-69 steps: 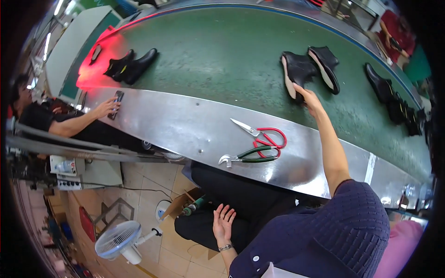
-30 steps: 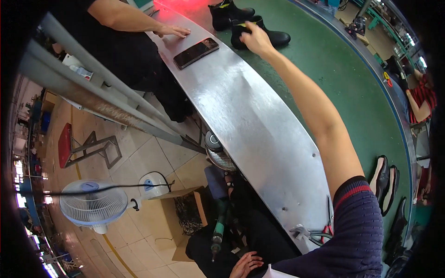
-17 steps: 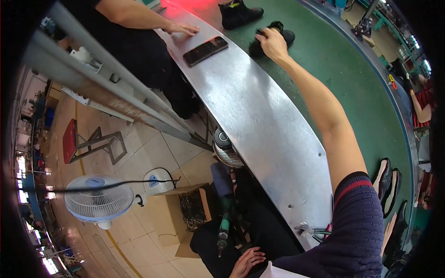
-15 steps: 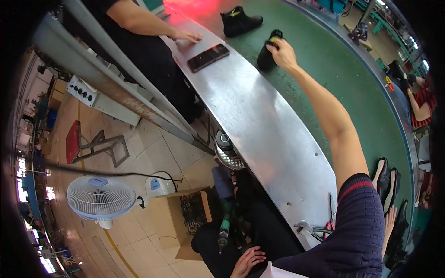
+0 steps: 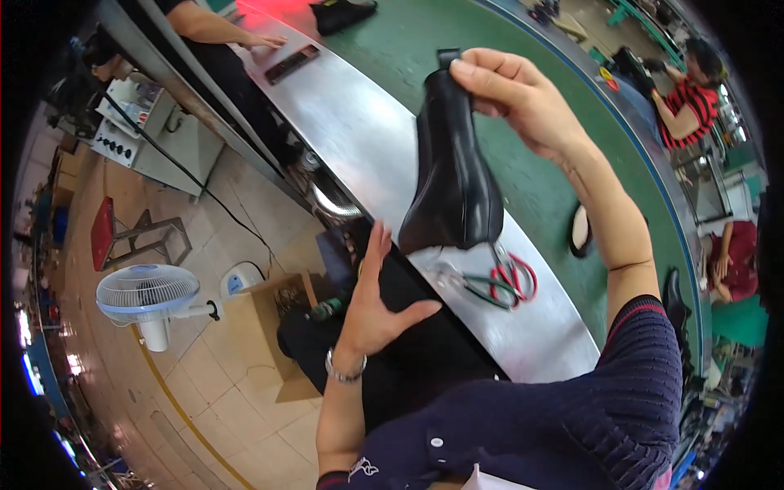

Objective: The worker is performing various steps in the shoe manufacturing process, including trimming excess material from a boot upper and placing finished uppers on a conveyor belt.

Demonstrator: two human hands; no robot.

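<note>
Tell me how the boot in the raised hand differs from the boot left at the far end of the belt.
The held boot hangs in the air, toe down, pinched at its top by the right hand; the far boot lies on the green belt, untouched. The left hand is open under the held boot. Both are black.

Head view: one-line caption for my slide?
Right hand lifts a black boot above the steel bench; open left hand waits below.

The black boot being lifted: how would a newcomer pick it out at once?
Start at the long steel counter beside the green conveyor belt. Above its near end the right hand pinches a black boot by its top, toe hanging down toward the open left hand. Unlike the other shoes, it hangs in mid-air.
</note>
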